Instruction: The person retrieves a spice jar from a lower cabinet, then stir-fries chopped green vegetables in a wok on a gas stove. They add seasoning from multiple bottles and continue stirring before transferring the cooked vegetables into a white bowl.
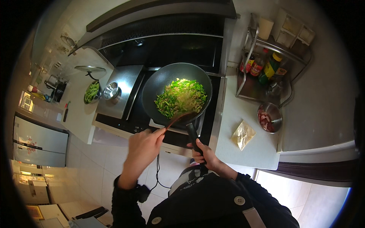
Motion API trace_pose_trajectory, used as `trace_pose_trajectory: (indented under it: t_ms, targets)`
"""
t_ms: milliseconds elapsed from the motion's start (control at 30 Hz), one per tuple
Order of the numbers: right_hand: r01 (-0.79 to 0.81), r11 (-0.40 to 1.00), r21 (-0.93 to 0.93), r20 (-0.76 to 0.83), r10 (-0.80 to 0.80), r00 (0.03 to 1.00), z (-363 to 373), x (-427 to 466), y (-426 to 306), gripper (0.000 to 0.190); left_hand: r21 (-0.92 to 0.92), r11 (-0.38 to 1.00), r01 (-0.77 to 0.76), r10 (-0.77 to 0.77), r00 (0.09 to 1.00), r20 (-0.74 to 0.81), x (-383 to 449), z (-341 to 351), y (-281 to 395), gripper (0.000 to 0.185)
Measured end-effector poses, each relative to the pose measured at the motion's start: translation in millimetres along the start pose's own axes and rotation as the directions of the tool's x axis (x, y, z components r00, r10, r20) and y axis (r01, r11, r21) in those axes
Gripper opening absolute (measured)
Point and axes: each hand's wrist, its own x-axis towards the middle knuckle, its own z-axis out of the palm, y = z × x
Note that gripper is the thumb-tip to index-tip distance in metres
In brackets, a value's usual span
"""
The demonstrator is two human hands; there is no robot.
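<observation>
A dark wok sits on the cooktop with chopped green vegetable pieces and bits of minced meat in it. My left hand grips the thin end of a brown spatula, which looks wooden. Its blade reaches over the near rim into the wok, partly lost among the food. Around the wok's black handle my right hand is closed, thumb on top. A bright light falls on the food.
Left of the wok are a small steel bowl, a bowl of green pods, a glass lid and a knife. At right stand a metal rack with sauce bottles, a bowl of raw meat and a crumpled packet.
</observation>
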Motion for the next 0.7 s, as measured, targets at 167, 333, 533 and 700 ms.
trace_pose_trajectory:
  t_ms: [167, 333, 533, 700]
  targets:
    - [-0.001, 1.0, 0.009, -0.008, 0.001, 1.0, 2.5, 0.4, -0.4, 0.051, 0.071, 0.983, 0.168, -0.156, 0.978, -0.141, 29.0, 63.6, -16.4, 0.024]
    - [0.002, 1.0, -0.01, -0.006, -0.002, 1.0, 3.1, -1.6, -2.9, 0.052, 0.01, 0.894, 0.448, -0.446, 0.892, -0.072, 27.7, 64.7, -70.8, 0.032]
    - [-0.01, 1.0, -0.007, -0.003, 0.01, 1.0, 2.6, -2.0, -3.1, 0.051, -0.759, 0.256, 0.599, -0.478, 0.76, 0.44, 74.7, 102.4, -113.0, 0.038]
    - [-0.019, 1.0, 0.013, 0.002, 0.019, 1.0, 2.1, -0.2, -3.3, 0.049, -0.468, 0.868, 0.169, -0.164, 0.985, 0.052, 68.7, 82.5, -78.3, 0.028]
